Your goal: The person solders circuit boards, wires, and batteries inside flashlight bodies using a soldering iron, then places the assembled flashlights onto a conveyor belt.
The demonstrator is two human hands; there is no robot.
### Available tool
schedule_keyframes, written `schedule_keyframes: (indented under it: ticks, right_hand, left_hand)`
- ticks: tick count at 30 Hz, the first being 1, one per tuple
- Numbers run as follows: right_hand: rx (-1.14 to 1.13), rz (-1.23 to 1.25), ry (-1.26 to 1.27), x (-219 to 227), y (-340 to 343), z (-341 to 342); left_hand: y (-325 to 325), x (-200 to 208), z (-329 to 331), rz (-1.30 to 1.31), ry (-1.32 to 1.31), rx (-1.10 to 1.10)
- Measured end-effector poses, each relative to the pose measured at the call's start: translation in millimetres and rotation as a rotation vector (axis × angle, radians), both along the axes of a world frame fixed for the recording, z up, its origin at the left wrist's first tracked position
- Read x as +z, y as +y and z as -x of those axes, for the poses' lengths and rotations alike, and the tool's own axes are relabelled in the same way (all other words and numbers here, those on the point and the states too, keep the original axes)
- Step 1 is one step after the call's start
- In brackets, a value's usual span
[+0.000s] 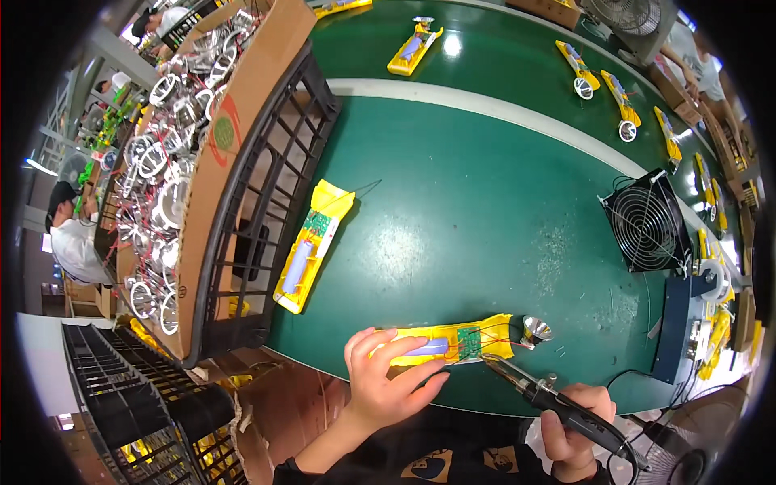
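Near the table's front edge lies a yellow flashlight housing point(499, 335) holding a blue cylindrical battery point(427, 347) and a green circuit board point(469, 343). My left hand point(388, 378) is closed on its left end, fingers over the battery. In my right hand point(578, 424) is a black soldering iron point(566, 411), its metal tip at the lower edge of the board. A silver lamp reflector point(537, 331) sits off the housing's right end, with thin wires running toward the board. Farther left, a second yellow housing point(297, 275) with battery and board lies untouched.
A cardboard box point(242, 105) heaped with wired reflectors point(174, 198) stands at left against a black crate point(271, 190). A black fan point(644, 224) and a blue device point(677, 327) stand at right. Beyond a pale rail, a green belt point(501, 48) carries yellow housings. Co-workers sit farther off.
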State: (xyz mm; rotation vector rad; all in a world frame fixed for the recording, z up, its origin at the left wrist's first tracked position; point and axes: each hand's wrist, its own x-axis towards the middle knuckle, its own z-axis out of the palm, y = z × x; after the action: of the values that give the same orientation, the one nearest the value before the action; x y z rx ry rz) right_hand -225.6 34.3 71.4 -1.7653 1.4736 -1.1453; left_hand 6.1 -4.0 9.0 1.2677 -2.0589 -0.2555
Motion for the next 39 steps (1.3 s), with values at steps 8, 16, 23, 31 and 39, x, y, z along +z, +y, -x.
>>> schedule_keyframes:
  ticks: [8, 16, 23, 31, 39]
  right_hand:
    - [-0.105, -0.077, -0.042, -9, 14, -7]
    - [-0.12, -0.01, 0.05, -6, 11, -11]
    - [-0.114, -0.056, 0.048, 0, 8, -13]
    - [-0.113, -0.011, 0.07, -1, 9, -13]
    - [-0.14, -0.03, 0.076, -2, 16, -14]
  left_hand:
    - [0, -9, -6, 0.01, 0.028, -0.006]
    - [-3, -8, -5, -0.013, 0.059, -0.032]
    - [-5, -7, -3, -0.078, 0.085, -0.056]
    - [-7, -7, -3, -0.085, 0.093, -0.044]
    - [-9, -8, -4, -0.112, 0.103, -0.057]
